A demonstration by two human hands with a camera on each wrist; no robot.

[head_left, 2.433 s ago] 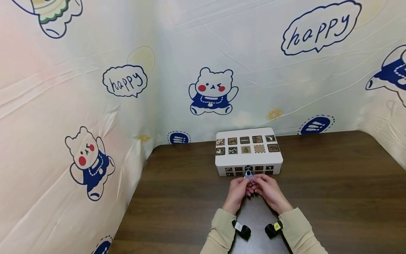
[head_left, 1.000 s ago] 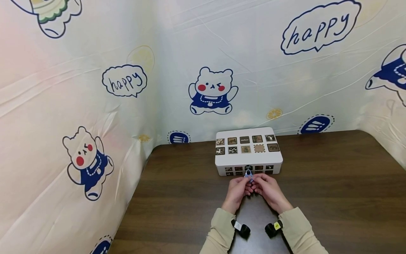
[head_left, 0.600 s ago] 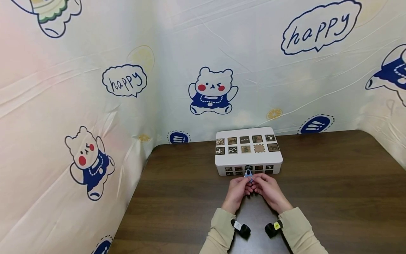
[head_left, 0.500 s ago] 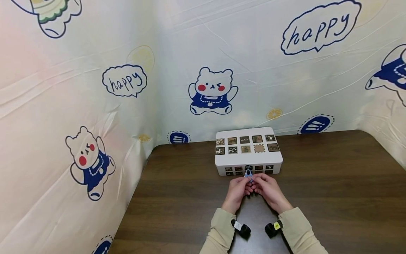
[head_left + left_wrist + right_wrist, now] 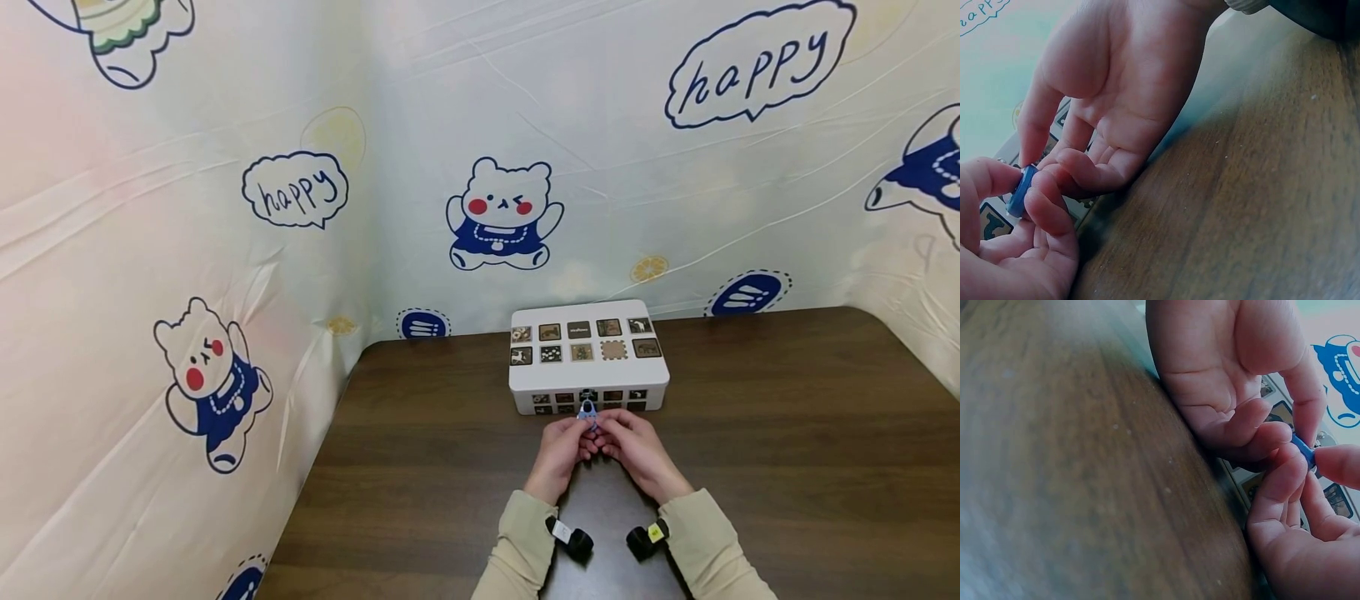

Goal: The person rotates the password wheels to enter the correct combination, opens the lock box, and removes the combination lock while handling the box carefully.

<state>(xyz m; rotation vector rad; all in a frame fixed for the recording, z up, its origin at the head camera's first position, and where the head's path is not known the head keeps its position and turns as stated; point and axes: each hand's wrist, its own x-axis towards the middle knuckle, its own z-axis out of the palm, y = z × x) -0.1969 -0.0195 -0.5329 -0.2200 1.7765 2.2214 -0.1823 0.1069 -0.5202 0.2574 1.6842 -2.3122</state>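
1. Foreground, lower centre of the frame: two beige sleeves, left and right, enter from the bottom edge. A black wrist camera sits at each cuff, left and right.
2. Hands: the left hand and right hand meet right of centre. Both are grasping the small blue padlock between thumb and curled fingers; neither is released.
3. Change: compared with the preceding head views, hands, padlock and box show no clear displacement. Judgement: the work remains concentrated on the padlock, and any finger adjustment is too small to confirm.
4. Padlock location: directly in front of the metal latch, shackle uppermost. Whether the shackle passes through the latch, or is closed, cannot be determined.
5. Obstruction: the fingertips cover the lower part of the padlock. Both wrist views show it mostly edge-on, with its face hidden.
6. Beyond the hands: the white box, decorated with small square pictures, rests lid down on the brown surface, close to its far edge.
7. Background: a pale curtain printed with bears and "happy" bubbles spans the upper frame.
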